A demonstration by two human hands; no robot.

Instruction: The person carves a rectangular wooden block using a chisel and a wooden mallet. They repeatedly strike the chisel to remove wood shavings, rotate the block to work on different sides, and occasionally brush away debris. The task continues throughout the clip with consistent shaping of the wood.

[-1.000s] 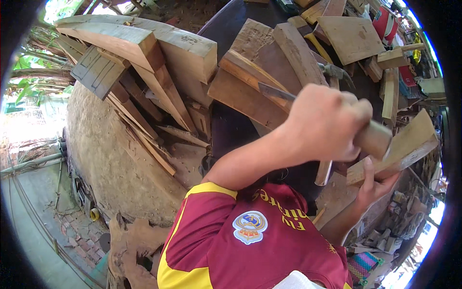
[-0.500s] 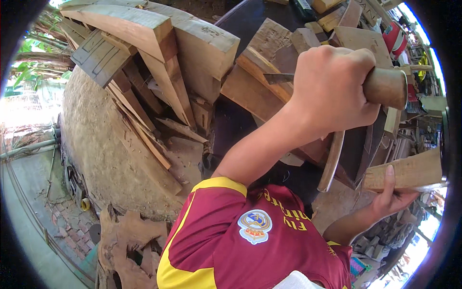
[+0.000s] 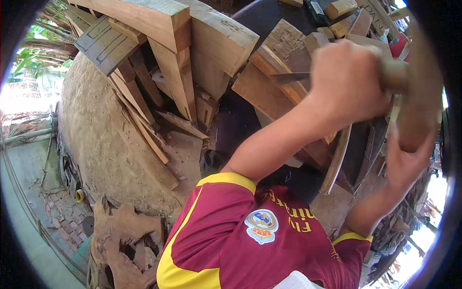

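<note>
My left hand (image 3: pixel 349 82), stretched across to the right, is closed round a tool with a thick, rounded wooden end (image 3: pixel 397 77). A narrow dark blade (image 3: pixel 292 76) sticks out on the hand's other side. Below the fist hangs a curved wooden strip (image 3: pixel 338 161); I cannot tell whether it belongs to the tool. At the far right my right hand (image 3: pixel 406 156) grips a wooden block (image 3: pixel 426 86) from below, thumb on the near side. The block stands steeply upright and is blurred. It lies close beside the tool's wooden end; whether they touch is unclear.
Thick planks and beams (image 3: pixel 175 72) lean over a large rounded tan mass (image 3: pixel 96 125) on the left. Boards (image 3: pixel 269 91) lie beyond my left arm, with wood offcuts (image 3: pixel 339 9) and a dark bottle (image 3: pixel 316 12) behind. A gnarled wooden slab (image 3: pixel 127 231) sits at lower left.
My right hand has raised the wooden block and swung it from nearly level to upright, bringing it nearer my left hand. The left hand keeps its grip, and the view has shifted slightly.
</note>
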